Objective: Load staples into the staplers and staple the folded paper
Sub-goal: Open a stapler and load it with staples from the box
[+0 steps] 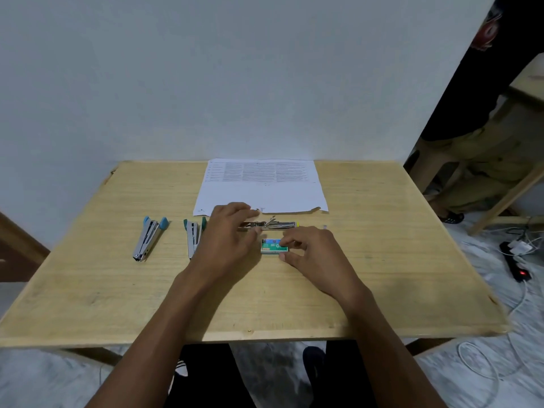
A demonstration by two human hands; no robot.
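The left hand (228,231) covers the near end of the opened stapler (270,224) and part of the green-handled stapler (194,237). The right hand (309,248) hides one end of the staple box (272,245). The paper's (260,187) print is too small to read.

A plain room in a home or small office is suggested. A bare pale wall (206,69) is seen beyond the fingers (253,214), behind a simple wooden table (88,290). Marble-patterned floor (500,363) lies right of the fingers, with a black power strip (515,263) and loose white cables (482,360) strewn on it.
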